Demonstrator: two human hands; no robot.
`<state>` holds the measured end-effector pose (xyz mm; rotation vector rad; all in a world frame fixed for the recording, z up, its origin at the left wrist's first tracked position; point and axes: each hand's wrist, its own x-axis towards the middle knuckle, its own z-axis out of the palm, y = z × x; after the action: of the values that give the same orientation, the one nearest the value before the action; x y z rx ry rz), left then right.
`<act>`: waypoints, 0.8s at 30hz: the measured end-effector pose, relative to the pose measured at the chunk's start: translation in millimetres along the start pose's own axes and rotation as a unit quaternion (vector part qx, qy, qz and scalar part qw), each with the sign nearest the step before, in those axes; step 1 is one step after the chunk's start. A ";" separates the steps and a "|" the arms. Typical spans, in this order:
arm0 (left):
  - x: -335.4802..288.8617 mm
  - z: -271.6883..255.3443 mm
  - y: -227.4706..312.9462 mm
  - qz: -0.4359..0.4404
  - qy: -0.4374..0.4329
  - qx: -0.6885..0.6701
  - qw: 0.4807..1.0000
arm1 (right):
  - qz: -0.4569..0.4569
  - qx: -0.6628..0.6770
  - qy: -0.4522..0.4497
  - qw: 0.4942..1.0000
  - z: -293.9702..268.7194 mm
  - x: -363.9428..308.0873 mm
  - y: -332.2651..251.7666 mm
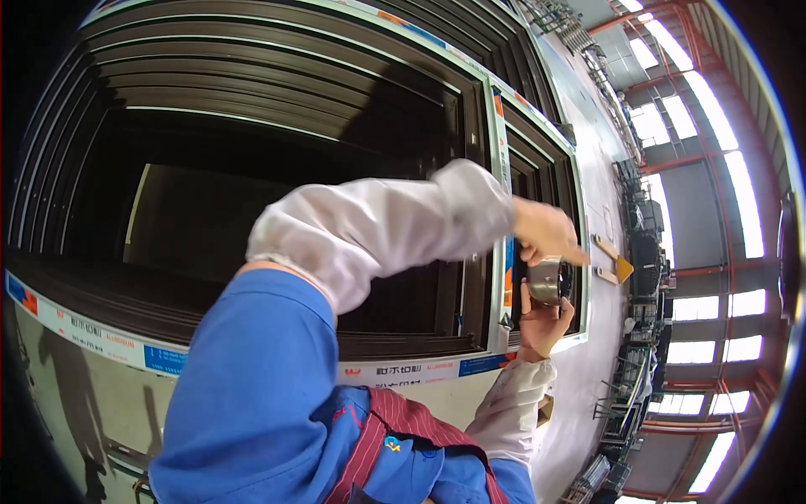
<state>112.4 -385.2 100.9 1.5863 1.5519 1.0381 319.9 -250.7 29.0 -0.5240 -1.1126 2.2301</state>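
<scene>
My right hand [544,328] reaches up from the lower right and has its fingers curled round a shiny grey-brown cylinder [546,283] with a dark side facing right. Whether it is a cup or a roll I cannot tell. Just above it is my left hand [546,228], its arm stretched across the view from the left. One finger of that hand points out over the cylinder, and the thumb sits apart; motion smears it a little. Both hands are in front of the narrow section at the right end of a large dark window frame [411,345].
Printed white, blue and orange protective tape [403,371] runs along the frame's outer edges. Many nested dark profiles fill the wide section. On the pale floor [594,160] at right stands a small yellow and wooden piece [623,270]. Racks [642,244] line the hall beyond.
</scene>
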 end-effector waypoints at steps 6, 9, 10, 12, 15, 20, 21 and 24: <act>-80.1 -99.9 -162.7 0.020 0.076 -0.322 0.943 | -0.016 0.015 0.060 0.998 -11.9 10.4 -1.8; -73.9 -126.9 -256.0 -0.120 0.238 -0.166 0.949 | 0.000 0.010 0.065 0.998 -10.4 14.4 0.1; -65.9 -126.8 -267.6 -0.159 0.253 -0.133 0.945 | -0.005 0.008 0.065 0.998 -11.6 14.0 -0.7; -41.9 -123.7 -284.9 -0.192 0.258 -0.062 0.945 | -0.007 0.002 0.074 0.997 -11.9 13.0 0.8; -4.0 -120.8 -294.8 -0.218 0.298 -0.011 0.929 | -0.002 0.000 0.080 0.997 -10.7 11.2 -0.3; 34.8 -123.7 -289.5 -0.245 0.316 -0.036 0.916 | -0.017 -0.002 0.100 0.995 -10.0 7.0 -3.7; 39.6 -122.0 -287.4 -0.239 0.308 -0.047 0.920 | -0.017 0.003 0.097 0.995 -11.2 5.9 -5.7; 46.3 -137.8 -353.9 -0.220 0.349 0.065 0.909 | 0.007 0.011 0.078 0.997 -4.7 15.7 2.8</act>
<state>-172.8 -326.5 -147.3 0.8776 2.3569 1.3290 309.9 -239.0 22.7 -0.6848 -1.0057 2.1701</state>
